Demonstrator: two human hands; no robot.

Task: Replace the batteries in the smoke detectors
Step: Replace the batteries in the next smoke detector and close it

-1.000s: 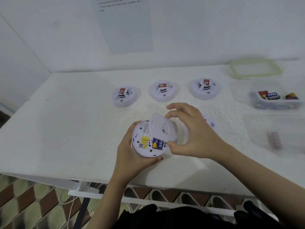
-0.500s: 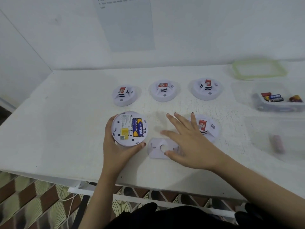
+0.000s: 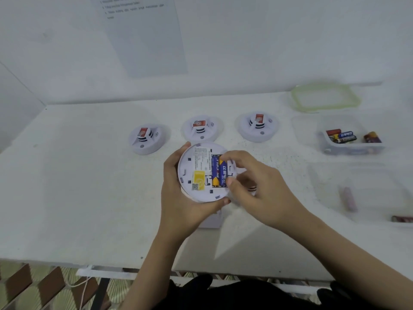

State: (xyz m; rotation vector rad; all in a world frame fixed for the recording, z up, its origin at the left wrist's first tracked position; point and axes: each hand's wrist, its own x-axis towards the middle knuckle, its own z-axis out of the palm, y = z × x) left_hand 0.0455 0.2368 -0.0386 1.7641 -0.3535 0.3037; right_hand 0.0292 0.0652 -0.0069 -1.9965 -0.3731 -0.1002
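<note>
My left hand [image 3: 178, 193] is cupping the upturned detector [image 3: 204, 173]; my right hand [image 3: 252, 186] is pinching the blue batteries [image 3: 219, 171] end to end, their long axis running twelve to six.

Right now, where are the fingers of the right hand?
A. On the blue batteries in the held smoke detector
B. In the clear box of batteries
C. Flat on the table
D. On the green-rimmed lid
A: the right hand pinches the blue batteries in the smoke detector that the left hand holds.
</note>
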